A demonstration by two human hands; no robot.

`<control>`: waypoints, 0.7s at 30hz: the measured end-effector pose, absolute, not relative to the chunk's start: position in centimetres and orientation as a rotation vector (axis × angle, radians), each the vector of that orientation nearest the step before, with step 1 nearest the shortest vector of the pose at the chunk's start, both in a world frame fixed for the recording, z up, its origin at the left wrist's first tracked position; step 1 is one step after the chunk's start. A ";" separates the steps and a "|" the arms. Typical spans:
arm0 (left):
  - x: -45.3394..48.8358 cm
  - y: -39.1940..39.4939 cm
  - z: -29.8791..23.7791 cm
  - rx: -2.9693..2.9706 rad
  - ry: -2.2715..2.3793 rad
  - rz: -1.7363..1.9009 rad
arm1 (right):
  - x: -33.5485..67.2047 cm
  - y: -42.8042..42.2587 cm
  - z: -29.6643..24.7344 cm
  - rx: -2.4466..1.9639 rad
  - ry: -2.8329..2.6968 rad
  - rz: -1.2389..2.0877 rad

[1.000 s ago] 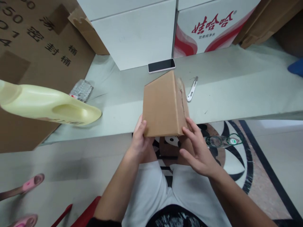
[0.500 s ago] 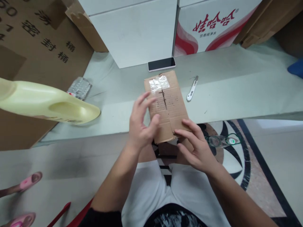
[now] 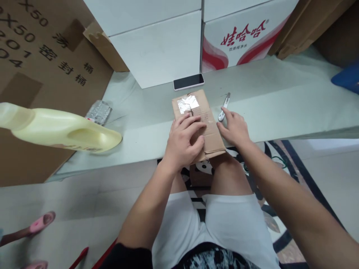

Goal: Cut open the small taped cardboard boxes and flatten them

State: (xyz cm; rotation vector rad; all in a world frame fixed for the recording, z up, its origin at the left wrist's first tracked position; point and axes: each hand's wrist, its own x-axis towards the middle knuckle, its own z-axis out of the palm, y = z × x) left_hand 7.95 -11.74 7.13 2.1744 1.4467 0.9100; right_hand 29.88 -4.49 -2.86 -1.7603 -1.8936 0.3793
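A small brown cardboard box (image 3: 206, 108), with clear tape at its far end, lies on the cloth-covered table, its near end over the edge. My left hand (image 3: 186, 138) rests on top of the box with the fingers spread and slightly bent, covering part of the dark writing. Just right of the box is a white utility knife (image 3: 227, 101) on the cloth. At its handle is my right hand (image 3: 234, 127), thumb and forefinger apart on either side; whether they touch the handle I cannot tell.
Behind the box lie a phone (image 3: 189, 82) and stacked white cartons (image 3: 159, 52). A yellow bottle (image 3: 67, 129), a clear-wrapped packet (image 3: 99, 112) and a large carton (image 3: 33, 78) stand at left. A blue object (image 3: 347, 78) is far right. A pink-slippered foot (image 3: 42, 222) shows lower left.
My right hand has left the box's near corner and moved up and right to the utility knife. My left hand has shifted from the box's left edge onto its top.
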 end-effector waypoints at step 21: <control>8.5 -11.8 6.8 2.134 1.446 1.010 | 31.6 -5.4 1.6 -1.394 -1.716 0.392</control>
